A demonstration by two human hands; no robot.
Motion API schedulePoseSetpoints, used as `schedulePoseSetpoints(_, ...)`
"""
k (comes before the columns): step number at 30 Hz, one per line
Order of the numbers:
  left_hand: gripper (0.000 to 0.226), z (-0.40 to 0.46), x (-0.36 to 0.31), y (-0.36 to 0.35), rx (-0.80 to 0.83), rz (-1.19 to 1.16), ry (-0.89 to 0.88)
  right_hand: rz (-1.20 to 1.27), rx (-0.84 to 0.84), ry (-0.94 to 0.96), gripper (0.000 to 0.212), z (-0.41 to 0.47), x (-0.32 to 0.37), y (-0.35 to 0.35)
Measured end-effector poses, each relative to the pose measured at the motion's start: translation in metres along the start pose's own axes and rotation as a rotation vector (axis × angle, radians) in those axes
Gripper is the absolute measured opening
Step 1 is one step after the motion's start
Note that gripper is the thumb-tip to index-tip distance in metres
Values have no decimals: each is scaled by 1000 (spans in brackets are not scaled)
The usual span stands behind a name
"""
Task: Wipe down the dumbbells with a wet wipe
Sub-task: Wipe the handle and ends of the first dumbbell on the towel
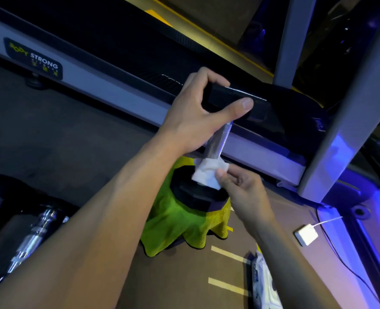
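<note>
A black hex dumbbell stands on end, its lower head resting on a green-yellow towel. My left hand grips the upper black head from above, thumb and fingers curled round it. The knurled chrome handle runs down between the heads. My right hand pinches a folded white wet wipe against the base of the handle, where it meets the lower head.
A treadmill with a grey side rail and upright posts runs across behind the dumbbell. More dumbbells with chrome handles lie at the lower left. A wet-wipe pack and a white charger with cable lie on the floor at right.
</note>
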State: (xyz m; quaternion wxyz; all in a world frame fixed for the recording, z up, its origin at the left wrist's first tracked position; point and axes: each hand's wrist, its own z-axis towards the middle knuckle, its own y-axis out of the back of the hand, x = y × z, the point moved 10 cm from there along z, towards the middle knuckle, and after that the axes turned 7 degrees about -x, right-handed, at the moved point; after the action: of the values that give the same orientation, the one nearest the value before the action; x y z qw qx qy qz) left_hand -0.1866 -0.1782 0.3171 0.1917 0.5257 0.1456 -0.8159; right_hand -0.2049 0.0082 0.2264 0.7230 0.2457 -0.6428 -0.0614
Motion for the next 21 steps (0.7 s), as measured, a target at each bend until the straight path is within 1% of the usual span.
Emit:
schedulePoseSetpoints(2, 40, -1, 0, -3, 11, 0, 1, 67, 14, -3, 17, 0, 0, 11)
schedulePoseSetpoints(3, 40, -2, 0, -4, 15, -1, -2, 39, 9, 5, 19, 1, -2, 14)
schedulePoseSetpoints(4, 41, -3, -1, -5, 17, -3, -8, -14, 3, 8, 26, 3, -4, 16)
schedulePoseSetpoints(6, 42, -5, -3, -7, 22, -8, -26, -118, -21, -11, 58, 5, -10, 14)
schedulePoseSetpoints(7, 43, -5, -4, -8, 24, -8, -33, -150, -65, -25, 75, 5, -11, 15)
schedulePoseSetpoints(8, 44, -6, -5, -9, 26, -6, -38, -185, -124, -14, 84, 4, -9, 18)
schedulePoseSetpoints(9, 45, -6, -5, -10, 27, -7, -42, -245, -204, 26, 83, 1, -4, 24)
schedulePoseSetpoints(11, 45, -7, -6, -10, 30, -8, -48, -381, -330, 151, 64, -8, 13, 33)
schedulePoseSetpoints(12, 45, -8, -7, -10, 27, -7, -55, -414, -331, 211, 51, -12, 20, 31)
schedulePoseSetpoints(13, 45, -8, -6, -9, 23, -7, -59, -446, -287, 241, 39, -13, 21, 25)
schedulePoseSetpoints(15, 44, -8, -6, -8, 16, -9, -56, -504, -187, 233, 23, -11, 13, 14)
schedulePoseSetpoints(16, 43, -8, -6, -7, 13, -12, -55, -501, -164, 212, 17, -10, 9, 12)
schedulePoseSetpoints(18, 42, -8, -7, -6, 9, -19, -53, -389, -169, 189, 7, -7, 9, 14)
schedulePoseSetpoints(19, 41, -8, -6, -6, 8, -23, -51, -286, -193, 185, 5, -8, 14, 18)
schedulePoseSetpoints(21, 41, -8, -7, -5, 5, -22, -49, -63, -215, 117, 7, -9, 17, 22)
